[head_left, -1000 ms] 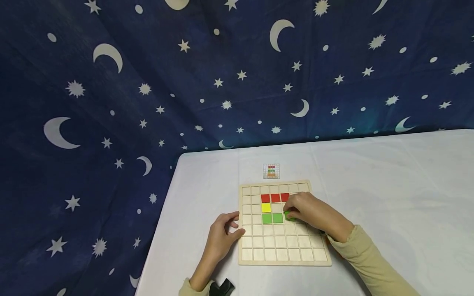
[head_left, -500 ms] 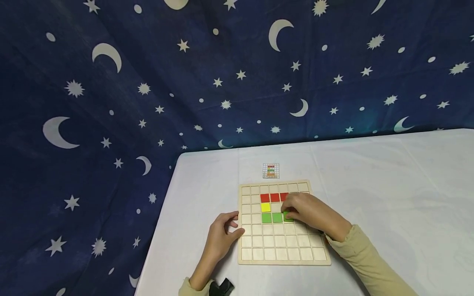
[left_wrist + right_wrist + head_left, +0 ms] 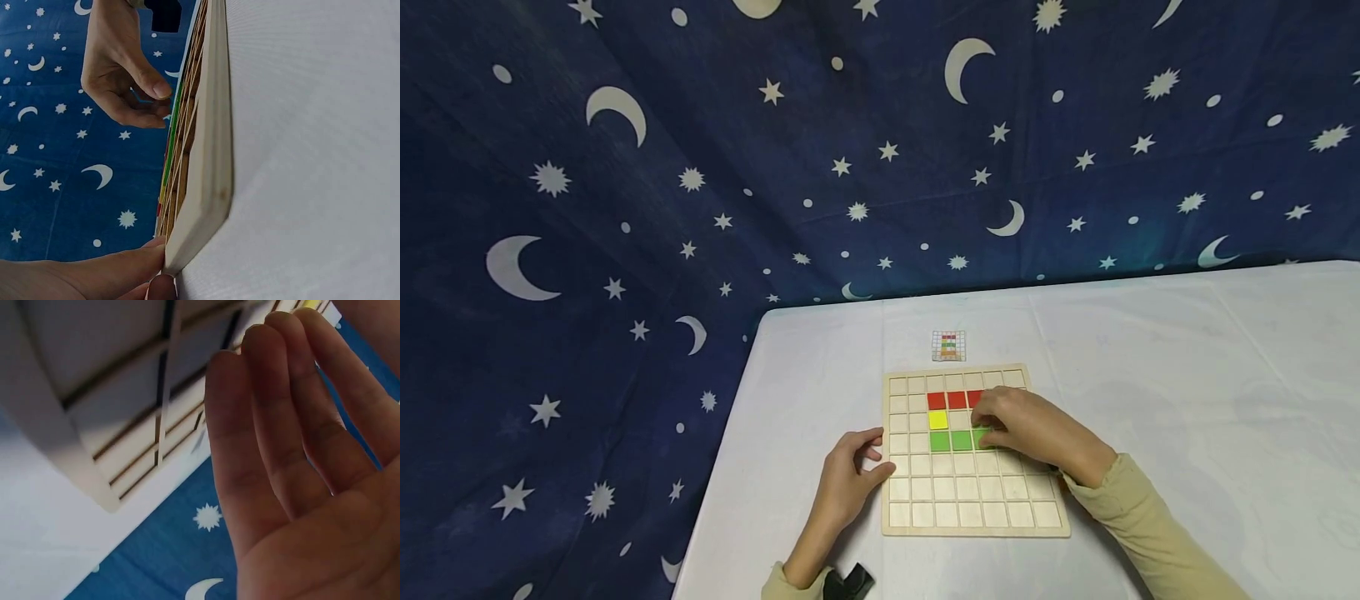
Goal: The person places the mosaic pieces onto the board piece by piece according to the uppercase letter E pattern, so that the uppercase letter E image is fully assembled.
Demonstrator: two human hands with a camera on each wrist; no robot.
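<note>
A wooden grid board [image 3: 976, 532] lies on the table with three red tiles [image 3: 957, 400], a yellow tile [image 3: 937, 420] and a row of green tiles [image 3: 961, 441] in its cells. My left hand [image 3: 847, 479] holds the board's left edge, thumb tip over the rim. Over the right end of the green row is my right hand [image 3: 1026, 425], fingertips close to the third green tile [image 3: 982, 439], which lies level in its cell. The left wrist view shows the right hand's thumb and fingers [image 3: 140, 103] bent just above the board, with no tile visible between them.
A small card [image 3: 949, 346] with a coloured grid pattern lies behind the board. White cloth [image 3: 1187, 400] covers the table. A dark blue curtain [image 3: 880, 183] with moons and stars hangs behind and to the left. A black strap piece [image 3: 848, 582] sits at the left wrist.
The third green tile has gone from tilted under the right fingertips to level in its cell, and the fingers have eased slightly off it. The left hand stays at the board's edge.
</note>
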